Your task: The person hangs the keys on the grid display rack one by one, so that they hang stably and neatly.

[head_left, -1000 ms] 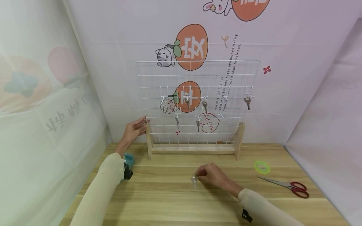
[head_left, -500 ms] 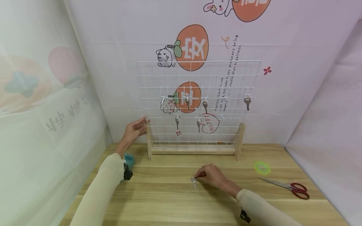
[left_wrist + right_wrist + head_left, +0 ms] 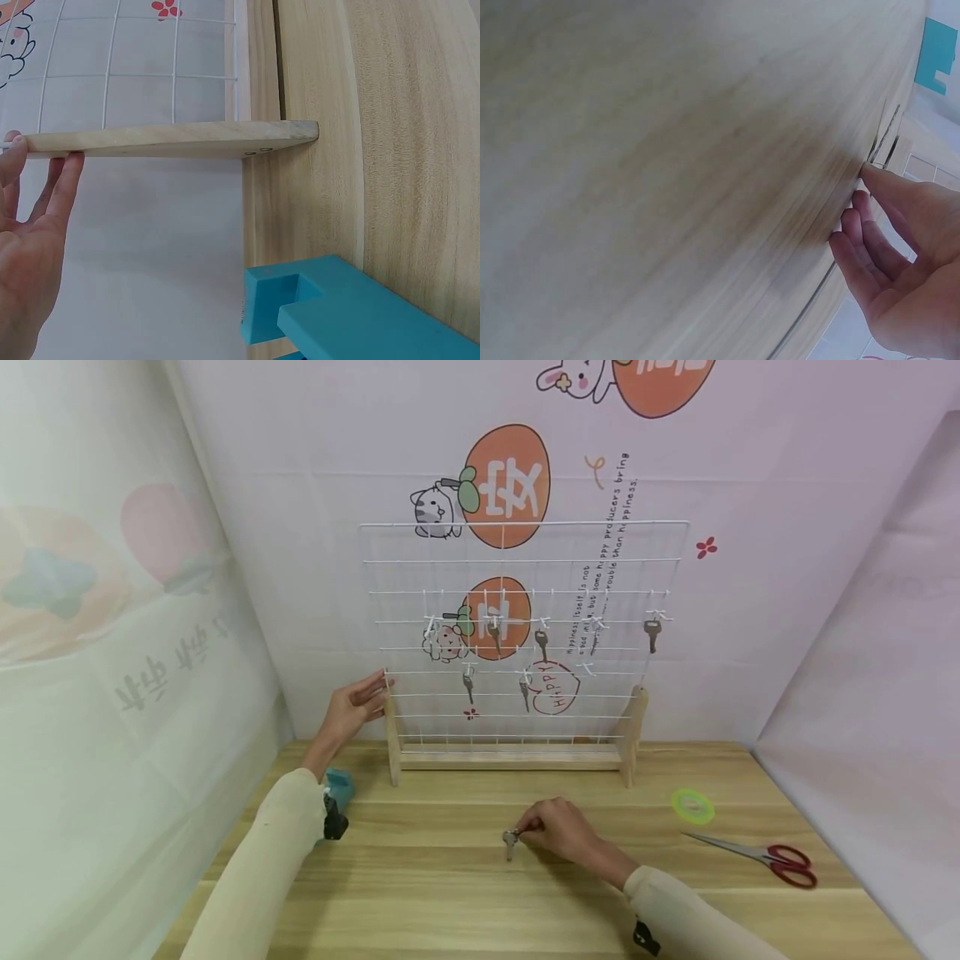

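A white wire grid rack (image 3: 517,718) with wooden side supports stands at the back of the table. Several keys hang from it, among them a dark key (image 3: 652,635) at the right. My left hand (image 3: 351,706) holds the upper end of its left wooden support (image 3: 172,139), fingertips against the wood. In front of the rack, my right hand (image 3: 562,828) pinches a small silver key (image 3: 510,845) by its head end, close to the tabletop. The right wrist view shows thumb and fingers of that hand (image 3: 907,255) drawn together, the key's edge only a thin line.
Red-handled scissors (image 3: 765,856) lie at the right, with a yellow-green ring (image 3: 693,807) behind them. A teal tape dispenser (image 3: 337,307) stands beside my left forearm. Printed cloth walls (image 3: 300,527) enclose the table.
The silver key in my right hand has shifted slightly left and turned, now looking greyer and less shiny. My left hand stays on the rack.
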A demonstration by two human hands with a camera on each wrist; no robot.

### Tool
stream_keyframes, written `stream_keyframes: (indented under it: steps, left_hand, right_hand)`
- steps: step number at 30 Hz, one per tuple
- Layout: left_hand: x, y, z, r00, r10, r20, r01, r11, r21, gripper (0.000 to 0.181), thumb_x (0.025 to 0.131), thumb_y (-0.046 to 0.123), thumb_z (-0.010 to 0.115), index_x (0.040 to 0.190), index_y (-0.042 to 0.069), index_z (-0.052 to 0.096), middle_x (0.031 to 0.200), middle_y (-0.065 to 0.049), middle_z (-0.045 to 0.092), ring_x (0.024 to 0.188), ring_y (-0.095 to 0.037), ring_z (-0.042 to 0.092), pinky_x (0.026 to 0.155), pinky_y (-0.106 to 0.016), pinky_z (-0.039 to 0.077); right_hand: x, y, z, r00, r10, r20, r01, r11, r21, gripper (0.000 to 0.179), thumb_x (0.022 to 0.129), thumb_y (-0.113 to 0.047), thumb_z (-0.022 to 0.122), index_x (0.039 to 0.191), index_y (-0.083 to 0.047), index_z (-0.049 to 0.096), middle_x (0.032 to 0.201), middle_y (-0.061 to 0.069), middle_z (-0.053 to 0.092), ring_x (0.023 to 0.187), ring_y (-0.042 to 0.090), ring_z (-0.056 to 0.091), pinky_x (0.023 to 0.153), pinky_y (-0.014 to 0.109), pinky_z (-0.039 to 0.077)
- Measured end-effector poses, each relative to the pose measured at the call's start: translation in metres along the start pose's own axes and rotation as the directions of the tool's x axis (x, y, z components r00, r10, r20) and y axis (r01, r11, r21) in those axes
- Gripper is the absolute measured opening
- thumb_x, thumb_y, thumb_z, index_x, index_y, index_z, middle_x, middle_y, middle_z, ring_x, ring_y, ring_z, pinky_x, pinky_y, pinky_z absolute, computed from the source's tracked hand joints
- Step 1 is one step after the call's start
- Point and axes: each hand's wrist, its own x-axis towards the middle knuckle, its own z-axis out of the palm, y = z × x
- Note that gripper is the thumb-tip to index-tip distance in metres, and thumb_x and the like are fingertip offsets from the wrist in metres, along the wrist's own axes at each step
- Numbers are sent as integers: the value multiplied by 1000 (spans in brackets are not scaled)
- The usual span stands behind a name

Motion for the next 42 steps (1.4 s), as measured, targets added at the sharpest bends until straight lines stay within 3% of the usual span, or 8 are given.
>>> stream_keyframes:
  steps: [17, 23, 29, 34, 42]
  left_hand:
    - [-1, 2, -7, 1000, 17, 5, -17, 999, 33, 54, 105, 1, 59, 157, 3, 43, 152, -20, 52, 140, -44, 47, 98, -37, 56]
    - [-2, 2, -7, 1000, -2, -6, 2, 999, 40, 55, 105, 1, 60, 157, 4, 43, 151, -20, 53, 139, -40, 50, 99, -37, 56]
    - [-3, 2, -4, 1000, -10, 8, 10, 1000, -6, 55, 105, -2, 58, 157, 3, 43, 153, -20, 51, 141, -43, 47, 100, -41, 55]
    - [-3, 2, -1, 1000, -8, 8, 8, 1000, -5, 54, 105, -3, 58, 157, 2, 43, 152, -21, 51, 140, -47, 45, 99, -40, 56]
    - [-1, 0, -1, 1000, -2, 18, 2, 1000, -2, 54, 105, -1, 58, 157, 3, 43, 153, -20, 51, 140, -46, 46, 99, -39, 56]
  right_hand:
    - [1, -2, 3, 1000, -20, -4, 20, 1000, 11, 8, 85, -4, 86, 89, -10, 82, 88, 0, 79, 72, -2, 62, 61, 17, 53]
    - [-2, -3, -1, 999, -31, 12, 30, 998, 64, 6, 88, -3, 83, 91, -8, 82, 91, 2, 79, 79, 6, 71, 70, 21, 61]
    - [-4, 1, -7, 998, -11, 57, 2, 988, 155, 5, 93, -2, 78, 95, -6, 79, 92, 3, 79, 83, 9, 73, 75, 20, 61]
    - [-4, 3, -12, 999, -32, 31, 26, 983, 180, 6, 95, 0, 75, 95, -5, 78, 90, 5, 78, 81, 10, 73, 73, 20, 61]
    - [-2, 9, -25, 999, -45, -7, 46, 989, 137, 6, 94, 0, 75, 93, -5, 77, 88, 4, 78, 80, 12, 75, 70, 20, 61]
